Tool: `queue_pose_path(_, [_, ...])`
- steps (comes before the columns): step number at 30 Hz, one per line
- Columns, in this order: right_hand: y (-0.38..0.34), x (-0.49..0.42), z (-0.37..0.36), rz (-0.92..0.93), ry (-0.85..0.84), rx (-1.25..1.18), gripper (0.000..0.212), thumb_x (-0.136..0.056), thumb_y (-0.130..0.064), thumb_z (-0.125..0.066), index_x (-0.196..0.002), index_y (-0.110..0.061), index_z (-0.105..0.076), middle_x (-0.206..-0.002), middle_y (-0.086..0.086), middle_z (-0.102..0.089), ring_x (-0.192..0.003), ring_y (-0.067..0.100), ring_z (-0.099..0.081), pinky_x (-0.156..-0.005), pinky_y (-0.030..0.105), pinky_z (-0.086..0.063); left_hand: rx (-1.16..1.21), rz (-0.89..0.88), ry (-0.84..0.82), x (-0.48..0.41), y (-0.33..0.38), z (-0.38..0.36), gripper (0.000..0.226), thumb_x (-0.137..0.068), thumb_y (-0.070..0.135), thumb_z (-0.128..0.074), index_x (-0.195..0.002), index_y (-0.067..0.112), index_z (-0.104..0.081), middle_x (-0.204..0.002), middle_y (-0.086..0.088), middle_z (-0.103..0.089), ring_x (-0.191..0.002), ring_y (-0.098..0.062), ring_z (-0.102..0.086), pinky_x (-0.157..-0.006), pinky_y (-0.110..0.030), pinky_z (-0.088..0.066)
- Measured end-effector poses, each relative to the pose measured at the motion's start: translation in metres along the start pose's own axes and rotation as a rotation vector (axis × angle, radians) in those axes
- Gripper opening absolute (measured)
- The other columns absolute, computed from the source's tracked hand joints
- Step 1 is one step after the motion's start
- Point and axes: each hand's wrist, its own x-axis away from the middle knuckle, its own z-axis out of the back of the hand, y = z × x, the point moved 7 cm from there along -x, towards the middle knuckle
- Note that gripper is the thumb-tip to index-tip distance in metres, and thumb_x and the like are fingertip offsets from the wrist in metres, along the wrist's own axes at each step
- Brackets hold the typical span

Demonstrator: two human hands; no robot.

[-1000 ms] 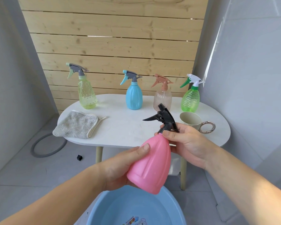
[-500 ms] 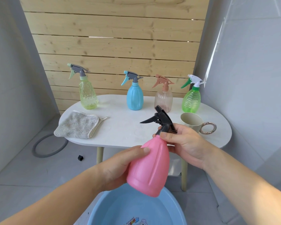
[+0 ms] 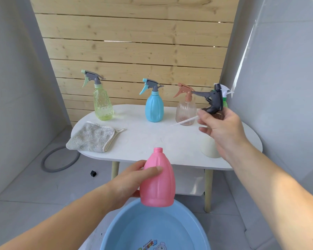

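My left hand [image 3: 132, 181] grips a pink spray bottle body [image 3: 158, 181] upright above a blue basin [image 3: 152, 230]; the bottle's threaded neck is uncovered. My right hand [image 3: 222, 127] holds the black trigger sprayer head [image 3: 212, 101] up over the right side of the white table [image 3: 152, 141], apart from the bottle. The head's thin white dip tube [image 3: 183, 121] sticks out to the left of my fingers.
On the table stand a yellow-green spray bottle [image 3: 102, 105], a blue one [image 3: 154, 107], a peach one [image 3: 185, 110] and a green one [image 3: 225, 101] mostly hidden by the sprayer head. A grey cloth [image 3: 90, 137] lies left; a cream cup [image 3: 209, 147] sits under my right wrist. A hose ring [image 3: 60, 159] lies on the floor.
The black sprayer head has come off the pink bottle; my right hand lifted it up and to the right. My left hand lowered the bottle slightly and set it upright.
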Motion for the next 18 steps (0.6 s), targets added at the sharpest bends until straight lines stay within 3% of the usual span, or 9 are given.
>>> queue_pose_path(2, [0.01, -0.006, 0.0, -0.033, 0.048, -0.002, 0.015, -0.085, -0.017, -0.077, -0.092, -0.016, -0.064, -0.081, -0.001, -0.07, -0.075, 0.018, -0.068, -0.063, 0.03, -0.056, -0.006, -0.001, -0.001, 0.001, 0.001, 0.002, 0.063, -0.071, 0.051, -0.077, -0.127, 0.027, -0.063, -0.111, 0.005, -0.077, -0.1, -0.016, -0.075, -0.083, -0.036, -0.06])
queue_pose_path(8, [0.085, -0.008, -0.037, -0.362, -0.054, -0.022, 0.017, -0.094, -0.021, -0.067, -0.096, -0.005, -0.062, -0.091, 0.01, -0.067, -0.065, 0.02, -0.066, -0.054, 0.029, -0.057, -0.048, -0.047, -0.075, 0.007, 0.004, -0.006, 0.06, -0.072, 0.044, -0.078, -0.127, 0.026, -0.063, -0.114, 0.003, -0.076, -0.1, -0.014, -0.075, -0.073, -0.023, -0.058])
queue_pose_path(12, [0.118, -0.014, -0.049, -0.441, -0.061, 0.061, 0.023, -0.095, -0.02, -0.065, -0.108, -0.002, -0.062, -0.107, 0.015, -0.069, -0.065, 0.023, -0.071, -0.053, 0.032, -0.057, -0.098, -0.065, -0.067, 0.005, -0.001, -0.004, 0.059, -0.072, 0.044, -0.079, -0.127, 0.031, -0.062, -0.119, 0.004, -0.074, -0.103, -0.012, -0.073, -0.082, -0.026, -0.059])
queue_pose_path(15, [0.13, -0.019, -0.055, -0.487, -0.04, 0.08, 0.02, -0.093, -0.022, -0.068, -0.098, -0.004, -0.062, -0.097, 0.014, -0.067, -0.064, 0.026, -0.068, -0.05, 0.033, -0.058, -0.121, -0.063, -0.051, 0.004, -0.006, 0.001, 0.059, -0.072, 0.044, -0.081, -0.127, 0.033, -0.062, -0.119, 0.005, -0.074, -0.107, -0.012, -0.072, -0.095, -0.035, -0.058])
queue_pose_path(18, [0.14, -0.021, -0.055, -0.55, -0.027, 0.201, 0.029, -0.089, -0.028, -0.073, -0.093, -0.001, -0.063, -0.082, 0.013, -0.064, -0.053, 0.024, -0.063, -0.042, 0.027, -0.052, -0.137, -0.073, -0.043, 0.001, -0.009, 0.006, 0.059, -0.072, 0.043, -0.082, -0.127, 0.033, -0.062, -0.118, 0.005, -0.074, -0.108, -0.011, -0.072, -0.098, -0.038, -0.058])
